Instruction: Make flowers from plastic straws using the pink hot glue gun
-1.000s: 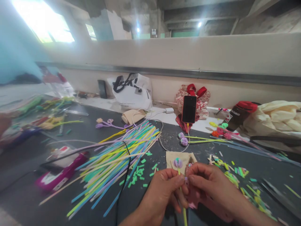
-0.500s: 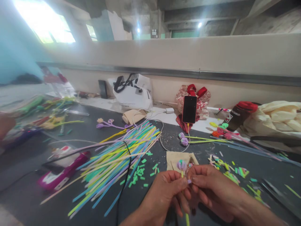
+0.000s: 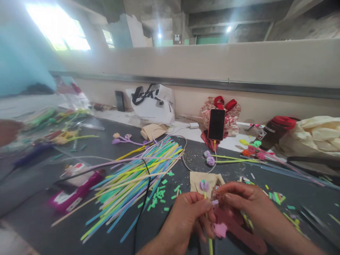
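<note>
My left hand [image 3: 190, 216] pinches the yellow-green stem [image 3: 210, 244] of a small flower with a lilac and teal head [image 3: 204, 185]. A short lilac piece [image 3: 215, 202] sticks out beside its fingertips. Just to the right is my right hand [image 3: 247, 202], its thumb and fingers apart, with nothing plainly held. Beneath it lies a dark reddish tool [image 3: 239, 230], partly covered by the hand, with a pink patch [image 3: 220, 230] near it. Behind the flower head is a beige cloth [image 3: 199, 177].
Colored stems [image 3: 132, 180] lie heaped at left center, near green cut bits [image 3: 159, 194] and a magenta tool [image 3: 77, 193]. A phone [image 3: 216, 124] leans on a red-patterned bag [image 3: 232, 115]. Another person's hand [image 3: 9, 132] is at the far left.
My right hand has moved slightly right, away from the lilac piece, and its fingers have parted. The dark reddish tool and pink patch show more. The view has shifted slightly.
</note>
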### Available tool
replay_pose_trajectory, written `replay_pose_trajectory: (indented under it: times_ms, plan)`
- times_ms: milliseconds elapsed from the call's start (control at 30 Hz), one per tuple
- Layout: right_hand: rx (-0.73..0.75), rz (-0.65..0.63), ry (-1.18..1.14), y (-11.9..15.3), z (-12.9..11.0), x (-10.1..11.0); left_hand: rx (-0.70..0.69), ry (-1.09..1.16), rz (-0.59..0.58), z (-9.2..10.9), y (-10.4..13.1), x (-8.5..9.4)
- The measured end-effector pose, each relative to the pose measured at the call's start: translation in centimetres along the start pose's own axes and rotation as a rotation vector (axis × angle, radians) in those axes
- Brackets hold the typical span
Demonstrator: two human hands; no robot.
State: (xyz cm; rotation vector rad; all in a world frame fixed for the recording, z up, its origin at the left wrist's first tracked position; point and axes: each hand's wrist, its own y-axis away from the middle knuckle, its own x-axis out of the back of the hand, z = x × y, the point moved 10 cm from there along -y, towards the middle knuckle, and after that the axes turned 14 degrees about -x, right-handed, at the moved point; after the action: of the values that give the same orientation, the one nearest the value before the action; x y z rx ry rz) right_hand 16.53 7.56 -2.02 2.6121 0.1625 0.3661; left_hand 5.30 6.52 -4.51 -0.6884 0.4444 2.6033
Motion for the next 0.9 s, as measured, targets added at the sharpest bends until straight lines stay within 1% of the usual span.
replay_pose_trajectory:
  times_ms: [33, 100, 167, 233, 300, 367, 467, 533, 633, 767, 900]
  plan:
    - [0.065, 0.061, 0.104, 0.4, -0.9, 0.5, 0.0, -0.007, 0.005, 0.0, 0.0, 0.0]
    - [0.221, 0.11, 0.263, 1.3, -2.8, 0.4, 0.003, -0.019, 0.0, 0.0, -0.1, 0.0]
    - [0.346, 0.095, 0.357, 2.1, -4.1, -0.5, 0.022, -0.025, -0.019, -0.2, -0.1, -0.2]
    - [0.413, 0.063, 0.416, 2.6, -4.6, -1.6, 0.054, -0.035, -0.034, -0.4, -0.1, -0.4]
    - [0.437, 0.046, 0.461, 2.7, -4.6, -2.2, 0.083, -0.06, -0.051, -0.6, 0.1, -0.4]
    - [0.446, 0.034, 0.501, 2.8, -4.6, -2.2, 0.108, -0.115, -0.069, -0.6, 0.3, -0.5]
    - [0.455, 0.022, 0.546, 3.2, -5.0, -1.1, 0.117, -0.291, -0.023, -0.2, 0.5, 0.3]
    - [0.46, 0.026, 0.578, 3.5, -5.6, -0.1, 0.083, -0.433, 0.025, 0.5, 0.5, 0.9]
    - [0.473, 0.021, 0.62, 3.8, -6.8, 0.9, 0.018, -0.586, 0.025, 1.2, 0.3, 1.0]
    - [0.514, -0.04, 0.637, 3.9, -7.8, 0.6, 0.029, -0.711, 0.007, 0.8, 0.5, 1.0]
    - [0.503, -0.087, 0.627, 3.5, -7.3, -0.1, 0.029, -0.749, -0.033, 0.6, 0.6, 0.9]
